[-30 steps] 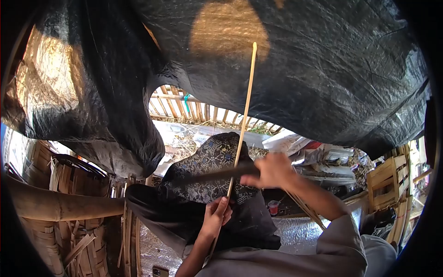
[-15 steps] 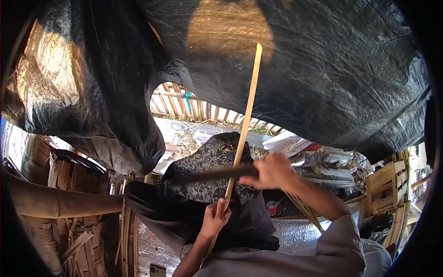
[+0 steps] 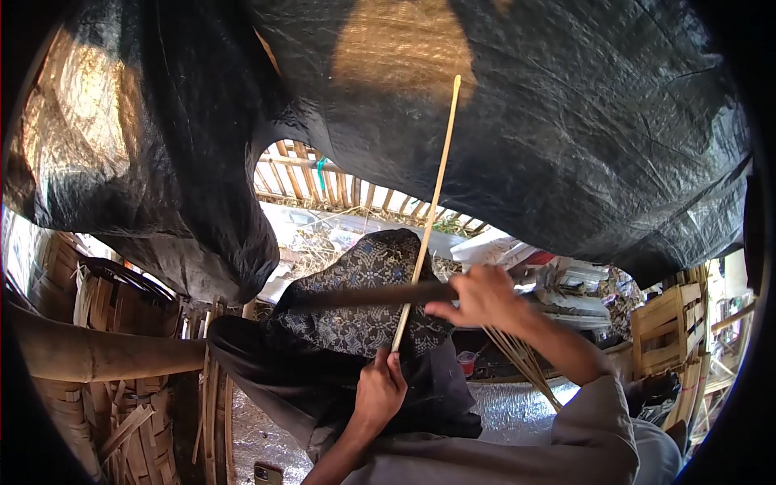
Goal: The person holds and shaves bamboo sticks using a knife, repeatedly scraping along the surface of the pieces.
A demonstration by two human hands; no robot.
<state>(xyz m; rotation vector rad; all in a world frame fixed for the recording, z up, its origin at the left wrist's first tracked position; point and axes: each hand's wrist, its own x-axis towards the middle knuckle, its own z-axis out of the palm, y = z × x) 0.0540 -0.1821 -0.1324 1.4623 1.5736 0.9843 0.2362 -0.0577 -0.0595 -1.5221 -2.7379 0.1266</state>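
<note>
No text, label, brand, number or sign can be read in this view. The patterned cloth point(image 3: 364, 271) carries light and bluish ornament, with no letters to make out. The small red-and-clear cup point(image 3: 467, 364) is too small for any print on it to be told. The phone point(image 3: 267, 474) at the bottom edge shows no legible mark, and the white plastic sheeting point(image 3: 490, 247) offers nothing readable.
</note>
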